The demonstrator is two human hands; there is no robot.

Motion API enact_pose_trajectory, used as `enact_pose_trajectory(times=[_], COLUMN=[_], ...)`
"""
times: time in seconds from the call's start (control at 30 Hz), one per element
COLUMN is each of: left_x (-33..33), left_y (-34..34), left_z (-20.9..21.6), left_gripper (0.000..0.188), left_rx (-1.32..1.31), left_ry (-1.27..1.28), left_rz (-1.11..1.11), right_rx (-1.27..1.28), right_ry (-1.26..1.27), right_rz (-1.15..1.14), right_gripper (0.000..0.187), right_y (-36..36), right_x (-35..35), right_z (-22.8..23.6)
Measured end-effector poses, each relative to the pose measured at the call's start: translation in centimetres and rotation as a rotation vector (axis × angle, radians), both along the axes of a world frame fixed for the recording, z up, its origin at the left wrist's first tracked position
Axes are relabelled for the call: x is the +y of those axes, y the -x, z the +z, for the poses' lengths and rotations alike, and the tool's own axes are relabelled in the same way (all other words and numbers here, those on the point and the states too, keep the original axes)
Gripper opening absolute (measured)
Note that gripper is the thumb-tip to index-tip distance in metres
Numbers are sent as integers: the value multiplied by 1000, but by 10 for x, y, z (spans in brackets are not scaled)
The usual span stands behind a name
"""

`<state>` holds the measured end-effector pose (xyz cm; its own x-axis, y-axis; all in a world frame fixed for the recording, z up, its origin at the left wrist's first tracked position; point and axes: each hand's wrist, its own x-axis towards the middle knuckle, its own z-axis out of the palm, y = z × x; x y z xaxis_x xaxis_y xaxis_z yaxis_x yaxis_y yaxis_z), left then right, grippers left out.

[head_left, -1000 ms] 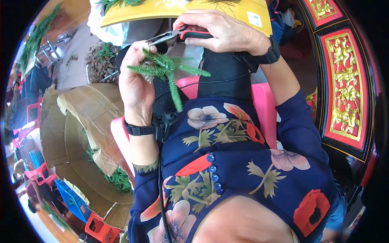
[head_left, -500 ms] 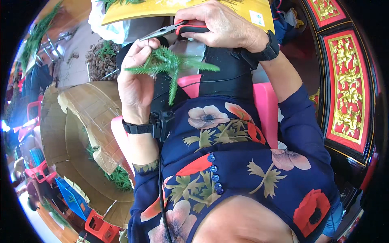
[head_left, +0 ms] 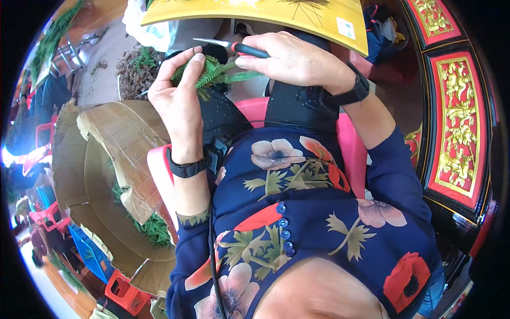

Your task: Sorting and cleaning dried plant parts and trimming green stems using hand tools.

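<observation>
My left hand is closed on a green artificial fir sprig, thumb and fingers pinched at its stem end. The leafy tips point right, toward my other hand. In my right hand are long-nose pliers with red and black handles, held nearly level. Their slim metal jaws point left, just above my left fingertips. I cannot tell whether the jaws touch the stem. Both hands are over my lap, near the edge of a yellow table.
A torn cardboard box with green sprigs inside stands at my left. Beyond it lies a brown heap of small pieces. Thin dark wires lie on the table. A red and gold carved panel stands at right.
The sprig has turned in my left hand, its tips swinging upward and to the right. My right hand has lowered, and the pliers have become more level.
</observation>
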<state>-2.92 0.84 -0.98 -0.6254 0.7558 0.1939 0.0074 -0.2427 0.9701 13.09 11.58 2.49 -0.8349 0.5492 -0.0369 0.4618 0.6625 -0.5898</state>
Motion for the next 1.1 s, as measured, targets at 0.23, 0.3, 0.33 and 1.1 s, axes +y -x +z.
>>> enact_pose_trajectory(times=[0.23, 0.3, 0.33, 1.1], left_x=[-1, -1, -1, -1], left_y=[0, 0, -1, 24], left_z=[1, 2, 3, -11], left_gripper=[15, 15, 15, 18], left_rx=[-24, -6, 12, -756], left_ry=[-20, -27, -34, 181], left_rz=[5, 15, 25, -309], right_rx=[-11, -29, -23, -261], right_ry=[-86, -82, -89, -824], right_rz=[65, 58, 43, -95], right_gripper=[35, 34, 35, 26], right_y=[-2, -1, 0, 33], right_x=[-4, -6, -6, -23], right_z=[6, 9, 10, 25])
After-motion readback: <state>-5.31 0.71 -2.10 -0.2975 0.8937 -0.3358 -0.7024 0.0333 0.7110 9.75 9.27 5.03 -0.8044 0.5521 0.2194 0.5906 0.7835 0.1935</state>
